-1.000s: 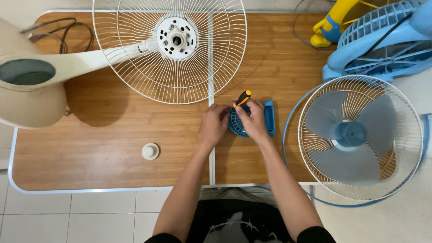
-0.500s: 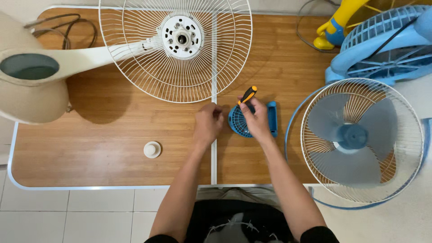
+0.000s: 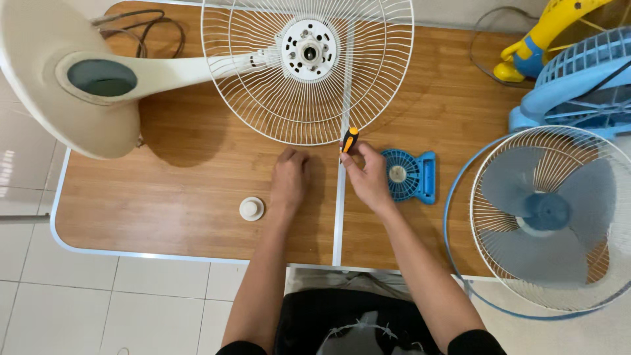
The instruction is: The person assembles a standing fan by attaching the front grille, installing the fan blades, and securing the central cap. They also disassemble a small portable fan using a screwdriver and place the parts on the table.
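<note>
My right hand grips a screwdriver with an orange and black handle, just left of a small blue fan lying flat on the wooden table. The small fan is uncovered and neither hand touches it. My left hand rests on the table with its fingers curled under, holding nothing that I can see. A white round cap lies a short way left of my left hand.
A cream stand fan lies on its side, base at the left, its white wire guard and hub just beyond my hands. A wire guard with grey blades sits at the right. A light blue fan, a yellow toy and cables are at the back.
My right hand has left the small blue fan and moved left with the screwdriver. My left hand has drawn left onto the table. The view has shifted so everything sits further right.
</note>
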